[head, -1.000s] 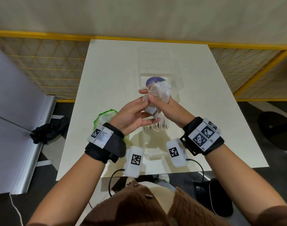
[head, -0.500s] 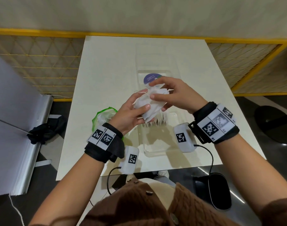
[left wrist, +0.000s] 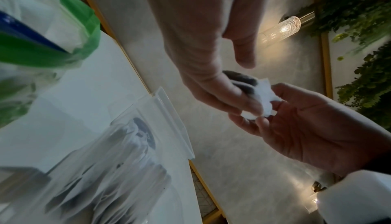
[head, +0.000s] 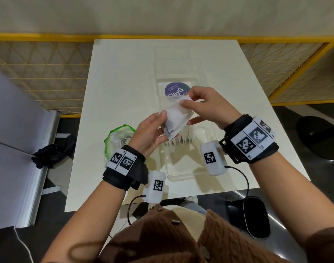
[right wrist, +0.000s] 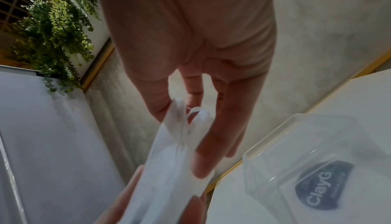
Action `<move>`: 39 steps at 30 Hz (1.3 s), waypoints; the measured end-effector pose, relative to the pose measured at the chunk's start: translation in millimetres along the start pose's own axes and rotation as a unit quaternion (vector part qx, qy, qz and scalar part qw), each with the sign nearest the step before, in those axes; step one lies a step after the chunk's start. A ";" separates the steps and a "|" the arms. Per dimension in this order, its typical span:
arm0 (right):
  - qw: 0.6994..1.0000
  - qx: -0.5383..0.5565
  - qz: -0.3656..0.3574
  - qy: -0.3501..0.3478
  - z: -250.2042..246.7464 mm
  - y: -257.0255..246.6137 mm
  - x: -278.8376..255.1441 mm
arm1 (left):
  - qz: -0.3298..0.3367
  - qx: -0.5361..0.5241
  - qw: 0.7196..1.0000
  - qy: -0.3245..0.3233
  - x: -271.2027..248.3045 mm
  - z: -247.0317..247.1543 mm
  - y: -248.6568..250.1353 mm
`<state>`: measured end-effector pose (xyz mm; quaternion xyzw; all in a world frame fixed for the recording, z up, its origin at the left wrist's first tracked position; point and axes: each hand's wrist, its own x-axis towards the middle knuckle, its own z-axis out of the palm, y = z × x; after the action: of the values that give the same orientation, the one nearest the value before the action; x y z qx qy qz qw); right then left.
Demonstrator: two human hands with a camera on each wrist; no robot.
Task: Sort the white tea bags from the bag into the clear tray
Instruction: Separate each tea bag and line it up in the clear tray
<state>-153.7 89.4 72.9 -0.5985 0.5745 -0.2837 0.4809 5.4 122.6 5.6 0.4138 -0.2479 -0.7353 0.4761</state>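
Both hands, L (head: 151,133) & R (head: 206,105), pinch tea bags (head: 176,118) above clear tray (head: 183,175)

The left hand (head: 152,133) covered the near end of the tea bags (head: 176,118). How many bags it held was unclear. The green-rimmed bag (head: 116,137) sat partly hidden behind that wrist.

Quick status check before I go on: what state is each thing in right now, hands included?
Left hand: grips the lower end of the tea bag stack.
Right hand: pinches the stack's top corner.
Tea bag stack: held in the air above the clear tray.
Clear tray: open, some tea bags already standing inside.
Lid: open, lying flat behind the tray.
Green-rimmed bag: open, on the table.
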 end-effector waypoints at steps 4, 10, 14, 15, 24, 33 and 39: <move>1.000 0.001 0.005 -0.001 -0.2 1.0 -0.4 | 0.004 -0.013 1.000 -0.002 2.8 0.8 -0.3; 0.999 -0.048 -0.003 0.006 -6.1 0.1 0.8 | 0.023 0.005 1.000 0.012 4.9 0.4 -0.8; 0.994 -0.091 -0.048 0.032 -6.3 -2.0 2.1 | 0.022 -0.016 1.000 0.014 4.9 1.0 -0.3; 0.995 -0.079 -0.053 0.033 -6.4 -2.9 2.0 | 0.021 -0.029 0.999 0.010 4.7 1.3 -0.2; 0.998 -0.004 -0.069 0.003 -7.8 -21.3 -3.9 | 0.037 -0.088 0.994 -0.048 10.5 -3.3 -3.4; 0.994 -0.099 -0.041 0.017 -4.0 -8.3 4.3 | 0.037 -0.023 0.999 -0.025 6.5 -3.4 -2.1; 0.989 -0.065 0.079 -0.107 -8.3 -11.9 -0.6 | 0.043 0.007 0.999 -0.025 6.3 -4.9 -3.1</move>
<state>-156.3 86.5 86.9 -0.6081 0.5824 -0.1414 0.5206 6.7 118.3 -1.7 0.3871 -0.2825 -0.7225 0.4983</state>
